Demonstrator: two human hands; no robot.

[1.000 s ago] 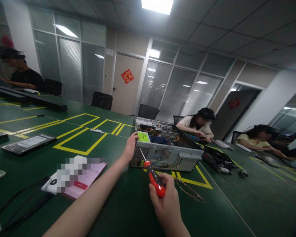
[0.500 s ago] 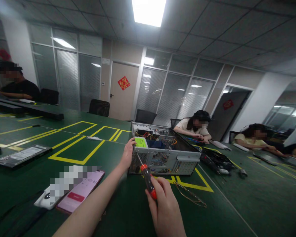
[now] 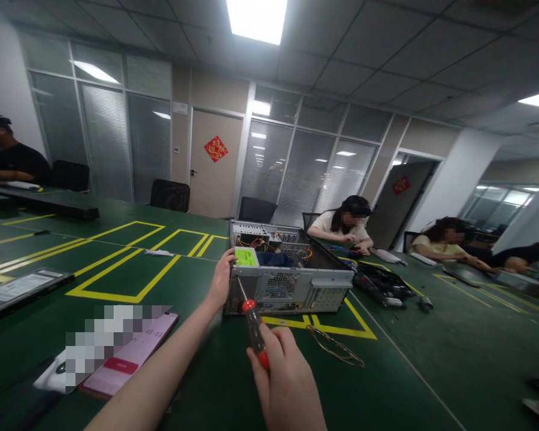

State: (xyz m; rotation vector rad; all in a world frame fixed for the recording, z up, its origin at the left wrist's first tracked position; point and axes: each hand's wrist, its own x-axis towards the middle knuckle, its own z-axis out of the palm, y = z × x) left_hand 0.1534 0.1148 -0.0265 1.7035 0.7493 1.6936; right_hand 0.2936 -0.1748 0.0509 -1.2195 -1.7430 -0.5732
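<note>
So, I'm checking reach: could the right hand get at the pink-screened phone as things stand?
Probably not directly: the right hand holds the screwdriver, and the left forearm lies between that hand and the phone.

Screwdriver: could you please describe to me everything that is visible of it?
The screwdriver has a plastic-looking handle, dark in the middle and red towards both ends, and a thin, straight, metallic-looking shaft. The right hand grips the handle's rear. It slants up and leftward in view, tip in front of the open case; whether they touch is unclear.
</note>
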